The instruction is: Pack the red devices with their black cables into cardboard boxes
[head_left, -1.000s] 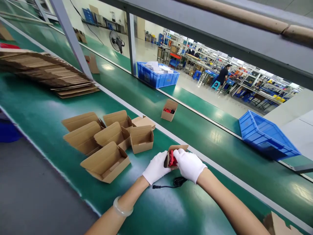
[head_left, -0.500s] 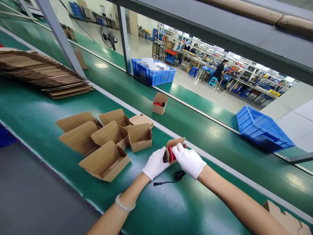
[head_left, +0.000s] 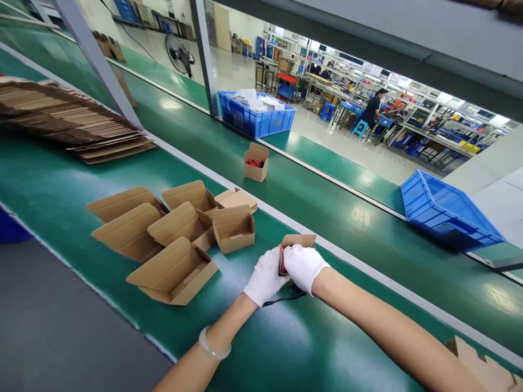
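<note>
Both of my hands wear white gloves and meet over a small open cardboard box [head_left: 298, 240] on the green bench. My left hand [head_left: 266, 275] grips the box's near side. My right hand [head_left: 304, 265] presses a red part [head_left: 282, 261] into it. A black cable [head_left: 281, 298] trails from under my hands onto the bench surface. Most of the box is hidden by my gloves.
Several open empty cardboard boxes [head_left: 175, 239] lie to the left. A filled small box [head_left: 255, 162] rides the green conveyor [head_left: 327, 207] beyond. Flat cardboard blanks [head_left: 69, 120] are stacked far left. Blue bins [head_left: 447, 209] [head_left: 255, 113] stand behind. A person works at distant benches.
My hands have closed tighter over the box and hide more of the red part. The filled box on the conveyor has moved left and away. The cable end has drawn under my hands.
</note>
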`<state>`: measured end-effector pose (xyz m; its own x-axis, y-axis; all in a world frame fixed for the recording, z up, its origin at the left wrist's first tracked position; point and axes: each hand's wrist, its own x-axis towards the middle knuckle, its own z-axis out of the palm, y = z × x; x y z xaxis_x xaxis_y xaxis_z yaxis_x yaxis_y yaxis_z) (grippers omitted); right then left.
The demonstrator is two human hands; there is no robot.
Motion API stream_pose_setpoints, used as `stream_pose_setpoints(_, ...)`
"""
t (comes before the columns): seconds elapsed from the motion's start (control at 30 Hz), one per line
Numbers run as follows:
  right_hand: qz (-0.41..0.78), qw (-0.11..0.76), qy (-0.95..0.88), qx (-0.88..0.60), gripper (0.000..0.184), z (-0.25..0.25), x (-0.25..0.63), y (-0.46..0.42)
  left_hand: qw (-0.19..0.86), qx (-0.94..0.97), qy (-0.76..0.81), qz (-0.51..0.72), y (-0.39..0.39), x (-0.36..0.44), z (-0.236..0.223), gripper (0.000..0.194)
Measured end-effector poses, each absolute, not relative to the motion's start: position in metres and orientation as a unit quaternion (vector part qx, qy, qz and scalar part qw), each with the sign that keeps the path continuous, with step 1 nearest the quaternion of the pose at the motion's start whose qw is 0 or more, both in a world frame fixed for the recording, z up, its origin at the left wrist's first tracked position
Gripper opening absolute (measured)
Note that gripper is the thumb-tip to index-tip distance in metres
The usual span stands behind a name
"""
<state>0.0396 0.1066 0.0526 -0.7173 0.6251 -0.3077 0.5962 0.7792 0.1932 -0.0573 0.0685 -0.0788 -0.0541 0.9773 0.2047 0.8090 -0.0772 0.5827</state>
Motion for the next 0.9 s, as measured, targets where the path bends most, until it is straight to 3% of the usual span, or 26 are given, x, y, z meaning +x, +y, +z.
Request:
stream_pose_setpoints(0.17, 0.079, 0.156, 0.920, 0.350, 0.035, 0.058, 0.061, 0.086, 0.100, 0.672, 0.664, 0.313, 0.067, -0.054, -0.086, 0.042)
stream_pose_setpoints(0.47, -0.025, 0.153, 0.918, 0.365, 0.050, 0.029, 0.045, 0.088, 0.045, 0.667, 0.678, 0.304, 0.068, -0.047, -0.088, 0.031)
stream_pose_setpoints(0.53, -0.030, 0.142, 0.923, 0.356, 0.046, 0.028, 0.047, 0.089, 0.049, 0.670, 0.675, 0.304, 0.069, -0.049, -0.088, 0.037)
stream_pose_setpoints(0.63, -0.036, 0.095, 0.936, 0.336, 0.024, 0.033, 0.077, 0.084, 0.073, 0.672, 0.668, 0.311, 0.064, -0.055, -0.087, 0.058)
stream_pose_setpoints(0.7, -0.010, 0.064, 0.917, 0.393, 0.021, 0.032, 0.109, 0.082, 0.063, 0.671, 0.663, 0.325, 0.052, -0.059, -0.080, 0.068)
stream_pose_setpoints(0.8, 0.039, 0.105, 0.876, 0.469, 0.026, 0.015, 0.150, 0.089, 0.005, 0.666, 0.640, 0.383, 0.022, -0.052, -0.060, 0.063)
stream_pose_setpoints(0.9, 0.021, 0.170, 0.892, 0.418, 0.041, -0.011, 0.164, 0.102, 0.004, 0.719, 0.555, 0.418, -0.007, -0.027, -0.033, 0.051)
